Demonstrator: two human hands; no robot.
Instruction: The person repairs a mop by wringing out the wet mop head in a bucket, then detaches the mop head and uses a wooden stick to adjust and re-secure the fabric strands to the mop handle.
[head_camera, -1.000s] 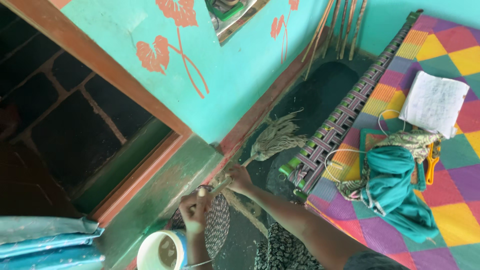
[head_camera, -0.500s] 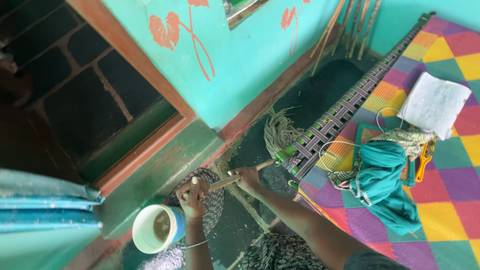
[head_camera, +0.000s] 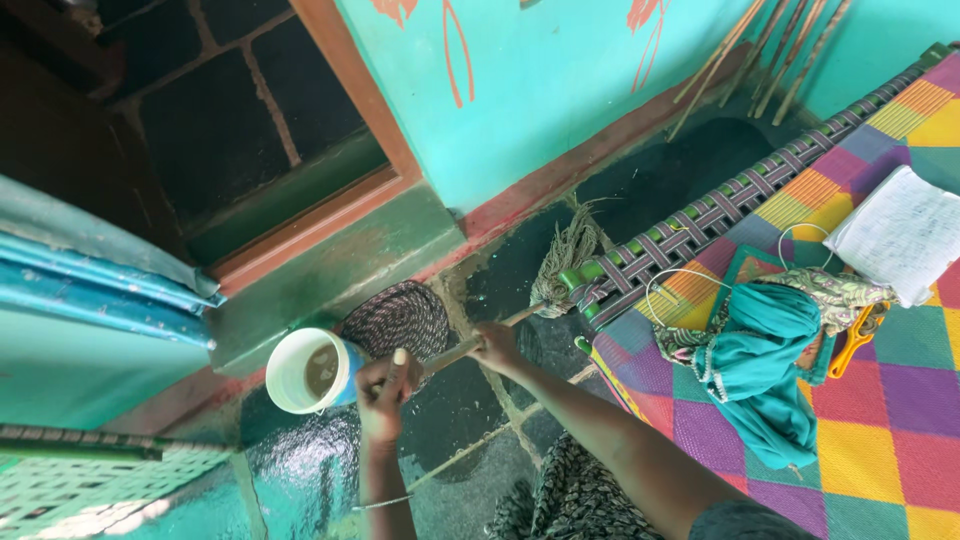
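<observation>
Both hands hold the mop, its head at frame centre under the woven cot's edge: left hand in a closed grip at the handle's end, right hand closed further down. Best to keep strokes low, clear of the white bucket at lower left

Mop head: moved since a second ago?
Yes. The mop head has swept along the red skirting, away from the green doorstep, and now lies by the woven cot frame.
</observation>
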